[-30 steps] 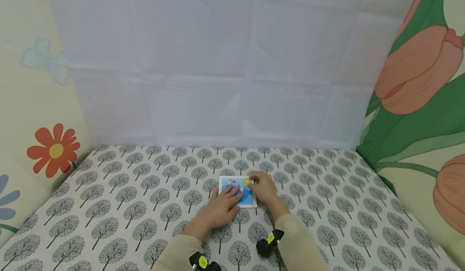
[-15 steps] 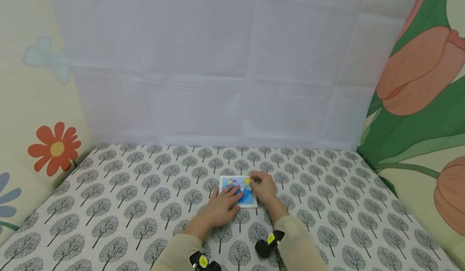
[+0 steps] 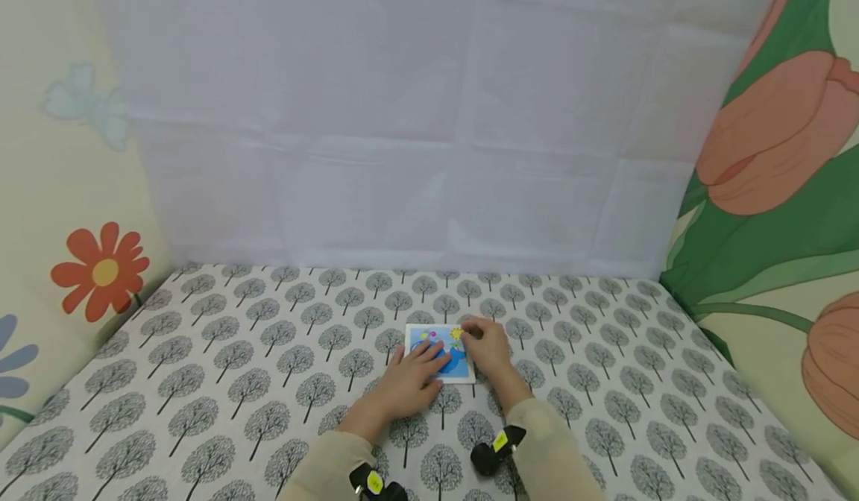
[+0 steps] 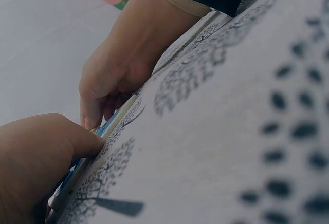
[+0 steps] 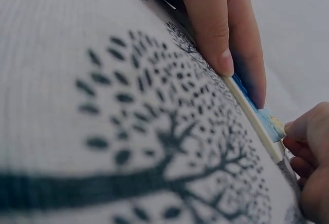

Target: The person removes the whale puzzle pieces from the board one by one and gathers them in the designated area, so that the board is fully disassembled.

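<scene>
1. We see a small picture board (image 3: 461, 369), blue with a white border, lying flat on a tree-print cloth (image 3: 268, 420) in front of the person, beneath both hands.

2. The left hand (image 3: 412, 383) rests across the board's left part, fingers straight and spread, pressing rather than gripping. At the upper-right corner, the right hand (image 3: 488, 347) has its fingers curled, thumb and finger pinching the edge of a yellow-marked piece (image 5: 271, 124).

3. We judge the board light, thin and stiff, easy to slide on cloth if nothing steadies it; its rims look like the safest hold. The yellow-marked piece seems lighter and thinner, liable to bend or slip, and best taken by its outer edge between fingertips.

4. Much of the picture lies hidden under the left hand. We cannot tell whether the yellow-marked piece is fully loose, nor what it is made of. The right hand's lower fingers are tucked from sight in the head view, and both sleeves (image 3: 560, 449) run out of frame.
</scene>
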### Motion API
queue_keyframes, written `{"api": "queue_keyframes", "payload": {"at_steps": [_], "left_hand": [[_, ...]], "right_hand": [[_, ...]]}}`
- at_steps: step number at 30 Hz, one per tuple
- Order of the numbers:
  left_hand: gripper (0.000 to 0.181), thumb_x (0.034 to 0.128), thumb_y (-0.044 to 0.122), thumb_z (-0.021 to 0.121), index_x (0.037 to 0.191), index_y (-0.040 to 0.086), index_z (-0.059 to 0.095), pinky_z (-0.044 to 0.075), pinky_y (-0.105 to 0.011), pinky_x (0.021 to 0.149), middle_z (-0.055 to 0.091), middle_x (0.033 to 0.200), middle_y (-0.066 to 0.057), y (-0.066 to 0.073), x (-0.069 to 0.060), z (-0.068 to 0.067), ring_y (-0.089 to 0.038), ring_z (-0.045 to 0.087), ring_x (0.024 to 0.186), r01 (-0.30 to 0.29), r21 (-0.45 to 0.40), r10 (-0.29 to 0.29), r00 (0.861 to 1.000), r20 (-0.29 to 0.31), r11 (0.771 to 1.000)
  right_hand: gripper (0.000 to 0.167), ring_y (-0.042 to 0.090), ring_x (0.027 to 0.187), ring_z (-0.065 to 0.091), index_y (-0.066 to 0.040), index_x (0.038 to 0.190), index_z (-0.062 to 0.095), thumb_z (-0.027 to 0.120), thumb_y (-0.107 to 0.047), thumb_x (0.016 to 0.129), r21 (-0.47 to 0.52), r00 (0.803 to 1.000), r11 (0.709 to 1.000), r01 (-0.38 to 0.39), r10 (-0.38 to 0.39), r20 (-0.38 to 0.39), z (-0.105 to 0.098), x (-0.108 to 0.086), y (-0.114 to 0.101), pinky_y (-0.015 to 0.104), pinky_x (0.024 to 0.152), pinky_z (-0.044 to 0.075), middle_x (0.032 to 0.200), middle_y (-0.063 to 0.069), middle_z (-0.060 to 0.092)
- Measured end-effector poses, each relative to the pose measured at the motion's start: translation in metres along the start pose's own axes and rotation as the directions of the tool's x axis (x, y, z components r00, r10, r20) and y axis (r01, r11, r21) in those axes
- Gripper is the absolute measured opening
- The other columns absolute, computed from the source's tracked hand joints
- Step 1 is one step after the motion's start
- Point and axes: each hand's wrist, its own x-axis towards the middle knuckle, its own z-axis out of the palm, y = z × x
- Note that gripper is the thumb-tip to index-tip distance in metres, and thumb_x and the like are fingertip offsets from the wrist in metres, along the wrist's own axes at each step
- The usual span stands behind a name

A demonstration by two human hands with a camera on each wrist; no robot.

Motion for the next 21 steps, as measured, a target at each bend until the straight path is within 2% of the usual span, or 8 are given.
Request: {"api": "queue_keyframes", "payload": {"at_steps": [3, 8, 16, 21], "left_hand": [[0.042, 0.0875, 0.022, 0.047, 0.128, 0.009, 0.044, 0.011, -0.057, 0.095, 0.031, 0.135, -0.011, 0.0003, 0.0005, -0.0006, -0.029, 0.023, 0.124, 0.003, -0.004, -0.003, 1.000, 0.007, 1.000], [0.042, 0.0876, 0.022, 0.046, 0.128, 0.008, 0.044, 0.011, -0.057, 0.095, 0.029, 0.136, -0.014, 0.0004, 0.0007, -0.0013, -0.030, 0.022, 0.124, 0.005, -0.007, -0.005, 1.000, 0.009, 1.000], [0.044, 0.0877, 0.027, 0.045, 0.128, 0.010, 0.043, 0.011, -0.057, 0.095, 0.028, 0.137, -0.013, -0.0005, 0.0008, 0.0016, -0.030, 0.018, 0.125, 0.008, 0.029, -0.008, 1.000, 0.010, 1.000], [0.052, 0.0871, 0.033, 0.046, 0.132, 0.008, 0.037, 0.010, -0.056, 0.095, 0.025, 0.138, -0.013, -0.0012, 0.0009, 0.0025, -0.030, 0.016, 0.126, 0.000, 0.029, 0.000, 1.000, 0.000, 1.000]], "right_hand": [[0.013, 0.018, 0.077, 0.055, -0.006, 0.087, 0.065, 0.060, -0.004, 0.076, 0.016, 0.999, 0.999, -0.036, 0.035, 0.012, -0.0002, 0.0005, -0.0005, 0.034, 0.072, 0.045, 0.086, 0.004, 0.061], [0.012, 0.016, 0.074, 0.053, -0.005, 0.088, 0.064, 0.060, -0.004, 0.077, 0.036, 0.999, 0.998, -0.044, 0.043, 0.013, 0.0000, 0.0009, -0.0003, 0.032, 0.069, 0.045, 0.083, 0.003, 0.059], [0.019, 0.019, 0.076, 0.054, -0.005, 0.095, 0.065, 0.060, -0.005, 0.076, 0.001, 0.998, 0.999, 0.042, -0.042, 0.037, -0.0031, -0.0018, -0.0030, 0.033, 0.069, 0.045, 0.087, 0.005, 0.060], [0.019, 0.019, 0.078, 0.054, -0.006, 0.095, 0.065, 0.060, -0.005, 0.076, 0.004, 0.999, 1.000, 0.028, -0.028, 0.044, -0.0031, -0.0008, -0.0025, 0.034, 0.071, 0.045, 0.087, 0.005, 0.060]]}}
